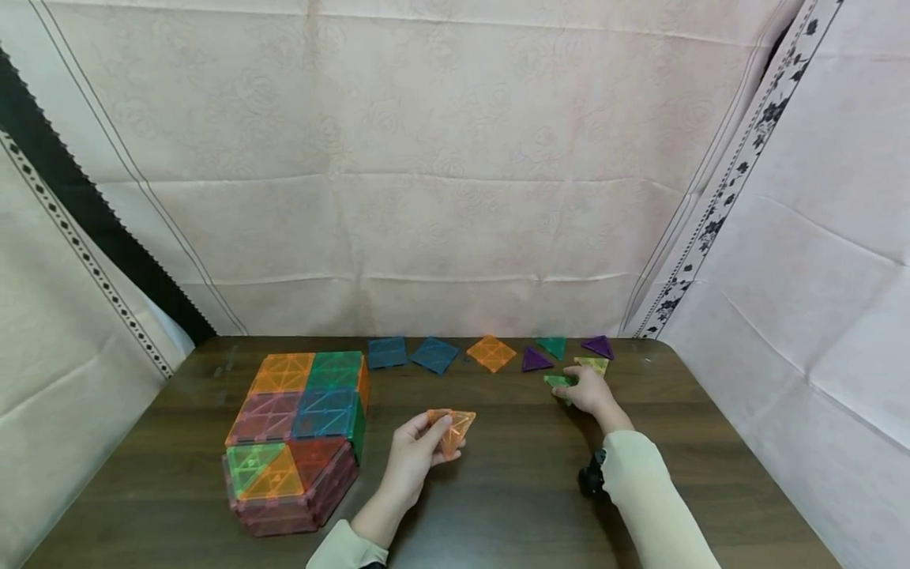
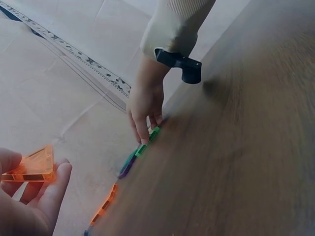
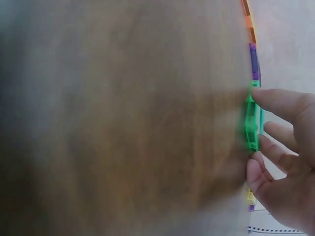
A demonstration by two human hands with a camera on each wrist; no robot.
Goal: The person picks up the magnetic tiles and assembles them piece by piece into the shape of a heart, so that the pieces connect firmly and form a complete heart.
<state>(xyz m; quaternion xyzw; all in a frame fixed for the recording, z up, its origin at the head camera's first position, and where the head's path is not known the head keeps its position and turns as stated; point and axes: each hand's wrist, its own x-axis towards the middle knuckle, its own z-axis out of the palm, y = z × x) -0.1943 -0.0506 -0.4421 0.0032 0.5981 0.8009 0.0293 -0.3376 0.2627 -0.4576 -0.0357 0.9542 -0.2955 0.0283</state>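
My left hand (image 1: 414,454) holds an orange see-through triangular magnetic tile (image 1: 460,427) above the table, pinched between thumb and fingers. In the left wrist view, the thick edge of this orange tile (image 2: 34,176) shows. At the far right of the table my right hand (image 1: 592,393) grips a green triangular magnetic tile (image 1: 556,381), partly covered by the fingers. The right wrist view has finger and thumb at opposite ends of the green tile (image 3: 251,120). A yellow triangular tile (image 1: 597,364) lies just behind that hand.
A block built from coloured tiles (image 1: 291,438) stands at the left. Along the back edge lie two blue square tiles (image 1: 387,352), an orange square tile (image 1: 491,353), two purple triangles (image 1: 535,359) and a teal triangle (image 1: 552,346). White cloth (image 1: 441,158) hangs behind the table.
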